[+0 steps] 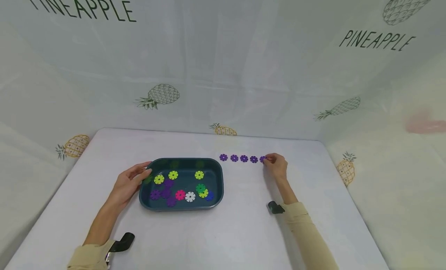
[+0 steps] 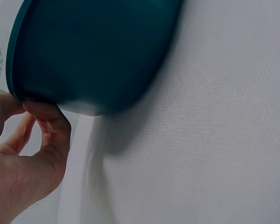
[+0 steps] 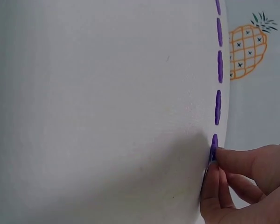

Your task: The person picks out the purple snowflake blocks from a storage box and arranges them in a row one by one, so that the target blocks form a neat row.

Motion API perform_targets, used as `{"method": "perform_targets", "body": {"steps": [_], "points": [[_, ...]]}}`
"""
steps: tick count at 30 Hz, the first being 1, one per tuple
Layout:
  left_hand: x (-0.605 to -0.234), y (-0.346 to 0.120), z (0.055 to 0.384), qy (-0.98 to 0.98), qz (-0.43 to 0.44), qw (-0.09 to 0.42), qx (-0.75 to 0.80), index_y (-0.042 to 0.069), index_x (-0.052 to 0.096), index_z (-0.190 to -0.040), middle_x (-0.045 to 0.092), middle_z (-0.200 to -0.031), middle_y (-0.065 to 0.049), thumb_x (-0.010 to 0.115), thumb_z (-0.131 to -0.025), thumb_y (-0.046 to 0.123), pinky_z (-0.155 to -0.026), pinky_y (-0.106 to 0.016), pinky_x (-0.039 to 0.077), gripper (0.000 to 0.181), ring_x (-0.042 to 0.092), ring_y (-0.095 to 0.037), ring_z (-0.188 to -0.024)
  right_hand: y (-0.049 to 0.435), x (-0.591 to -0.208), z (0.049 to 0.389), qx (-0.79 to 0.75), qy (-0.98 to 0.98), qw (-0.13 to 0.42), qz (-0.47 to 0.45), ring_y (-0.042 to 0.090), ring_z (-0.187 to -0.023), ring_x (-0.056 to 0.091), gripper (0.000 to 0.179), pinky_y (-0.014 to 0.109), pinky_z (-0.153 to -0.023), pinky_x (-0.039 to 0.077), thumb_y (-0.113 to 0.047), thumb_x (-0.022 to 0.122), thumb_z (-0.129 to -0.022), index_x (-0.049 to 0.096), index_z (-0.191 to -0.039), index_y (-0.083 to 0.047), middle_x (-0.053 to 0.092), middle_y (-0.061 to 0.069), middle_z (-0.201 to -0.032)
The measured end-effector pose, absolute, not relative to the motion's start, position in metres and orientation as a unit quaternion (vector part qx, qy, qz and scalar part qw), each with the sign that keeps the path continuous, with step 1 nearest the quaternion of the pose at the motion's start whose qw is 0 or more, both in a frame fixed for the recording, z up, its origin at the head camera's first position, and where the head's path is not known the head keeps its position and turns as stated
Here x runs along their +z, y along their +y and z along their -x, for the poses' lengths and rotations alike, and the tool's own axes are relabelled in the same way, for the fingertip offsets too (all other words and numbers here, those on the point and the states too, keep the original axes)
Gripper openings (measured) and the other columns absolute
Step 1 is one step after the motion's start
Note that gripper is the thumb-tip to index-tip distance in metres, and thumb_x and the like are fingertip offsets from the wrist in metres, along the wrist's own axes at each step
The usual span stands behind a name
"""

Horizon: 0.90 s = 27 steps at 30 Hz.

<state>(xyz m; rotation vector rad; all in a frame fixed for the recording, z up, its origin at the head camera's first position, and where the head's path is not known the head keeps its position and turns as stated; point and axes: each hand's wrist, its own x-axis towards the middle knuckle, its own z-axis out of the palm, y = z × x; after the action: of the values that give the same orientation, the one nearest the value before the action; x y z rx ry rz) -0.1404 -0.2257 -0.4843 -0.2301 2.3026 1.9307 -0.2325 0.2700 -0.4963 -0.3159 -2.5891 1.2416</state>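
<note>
My left hand [image 1: 127,184] grips the left end of a dark teal tray [image 1: 181,208], its thumb over the rim; the left wrist view shows the fingers bent at the edge of the tray [image 2: 93,56]. Notched plastic discs in several colours lie inside. Right of the tray, several purple notched discs form a row, with one purple disc [image 1: 244,158] mid-row. At the row's right end my right hand [image 1: 277,166] pinches a purple disc [image 1: 263,159] between thumb and fingers. In the right wrist view the fingertips partly hide the purple disc [image 3: 214,141], close to the tabletop.
Inside the tray are a pink disc [image 1: 180,195], a white disc [image 1: 190,196], a green disc [image 1: 200,188], a blue disc [image 1: 210,196], and several yellow and purple ones. The white table [image 1: 244,239] ends behind the row at a pineapple-print curtain [image 1: 223,68].
</note>
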Motion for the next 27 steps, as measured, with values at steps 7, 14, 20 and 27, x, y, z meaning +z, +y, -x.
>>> {"method": "perform_targets", "body": {"steps": [7, 14, 20, 27], "points": [[-0.483, -0.226, 0.14, 0.758, 0.065, 0.059, 0.647, 0.008, 0.052, -0.15, 0.053, -0.124, 0.002, 0.066, -0.1, 0.043, -0.08, -0.021, 0.053, 0.062, 0.056, -0.01, -0.102, 0.271, -0.496, 0.233, 0.418, -0.896, 0.104, 0.106, 0.042, -0.106, 0.065, 0.021, 0.049, -0.095, 0.051, -0.001, 0.068, -0.096, 0.07, -0.114, 0.009, 0.068, 0.028, -0.113], [-0.484, -0.226, 0.141, 0.755, 0.068, 0.064, 0.649, 0.008, 0.051, -0.15, 0.053, -0.124, 0.002, 0.066, -0.1, 0.042, -0.08, -0.02, 0.053, 0.062, 0.055, -0.008, -0.102, 0.265, -0.494, 0.23, 0.439, -0.886, 0.102, 0.109, 0.039, -0.106, 0.063, 0.022, 0.036, -0.082, 0.054, -0.005, 0.062, -0.1, 0.067, -0.118, 0.008, 0.065, 0.026, -0.114], [-0.483, -0.226, 0.141, 0.756, 0.07, 0.061, 0.648, 0.008, 0.051, -0.15, 0.053, -0.125, 0.004, 0.067, -0.101, 0.041, -0.08, -0.02, 0.053, 0.061, 0.055, -0.008, -0.104, 0.253, -0.485, 0.228, 0.454, -0.881, 0.105, 0.08, 0.036, -0.106, 0.064, 0.023, 0.034, -0.084, 0.051, -0.006, 0.064, -0.098, 0.069, -0.118, 0.005, 0.067, 0.024, -0.114], [-0.484, -0.227, 0.14, 0.756, 0.071, 0.062, 0.648, 0.009, 0.052, -0.15, 0.053, -0.126, 0.001, 0.067, -0.1, 0.043, -0.081, -0.02, 0.053, 0.062, 0.056, -0.01, -0.105, 0.237, -0.477, 0.225, 0.48, -0.87, 0.106, 0.045, 0.033, -0.102, 0.065, 0.022, 0.039, -0.09, 0.05, -0.006, 0.064, -0.098, 0.071, -0.116, 0.003, 0.069, 0.019, -0.107]]}}
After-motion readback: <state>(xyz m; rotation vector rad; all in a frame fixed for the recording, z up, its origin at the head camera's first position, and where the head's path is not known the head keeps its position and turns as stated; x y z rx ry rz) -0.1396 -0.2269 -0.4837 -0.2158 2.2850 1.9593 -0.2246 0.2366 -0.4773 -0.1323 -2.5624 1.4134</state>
